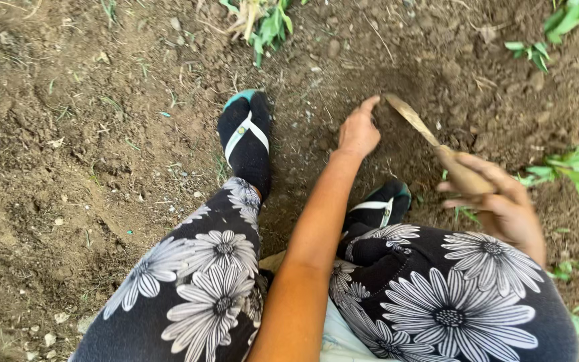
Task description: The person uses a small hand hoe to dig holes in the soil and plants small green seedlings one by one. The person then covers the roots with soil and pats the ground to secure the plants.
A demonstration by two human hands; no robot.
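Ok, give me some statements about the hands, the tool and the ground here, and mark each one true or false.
1. The right hand grips a wooden-handled digging tool. True.
2. The tool's blade points toward the left hand. True.
3. The left hand holds a pulled weed. False: it holds nothing, its fingers reaching down to the bare soil.
4. The person wears dark socks with sandals. True.
5. The ground is paved. False: it is loose brown soil with a few green plants.
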